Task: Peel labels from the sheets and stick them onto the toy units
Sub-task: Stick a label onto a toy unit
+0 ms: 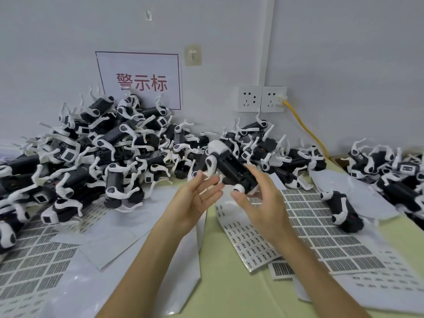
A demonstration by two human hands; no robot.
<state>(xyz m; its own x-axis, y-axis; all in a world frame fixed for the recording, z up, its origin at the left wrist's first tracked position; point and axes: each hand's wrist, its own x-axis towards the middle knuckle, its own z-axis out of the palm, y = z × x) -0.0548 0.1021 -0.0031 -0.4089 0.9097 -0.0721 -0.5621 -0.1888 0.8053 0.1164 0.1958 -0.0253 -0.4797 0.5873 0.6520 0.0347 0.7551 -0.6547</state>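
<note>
held toy unit (231, 167): up off the tabletop (229, 294), between our two hands, in front of the far pile of toy units (103, 152); motion-blurred.
long axis: we read it as slanted, top end far-left, low end near-right, dipping toward the right hand.
right hand (263, 207): the nearer one. The thumb is under the low white end and the fingers are over the black body, so we call it a grip on the held toy unit.
left hand (192, 203): palm turned up and inward, fingers straight and spread, holding nothing we can make out. The fingertips are just beside a white leg; we cannot tell if they touch.
label on a finger: too blurred, cannot tell.
label sheets (321, 221): flat on the tabletop, below and right of the hands, partly under the right forearm.
next move: we judge the sheets lie closest to the right hand, but that hand is busy. The free left hand would have to cross over to peel, or take the toy first.
risk: thin white legs could snag fingers.
</note>
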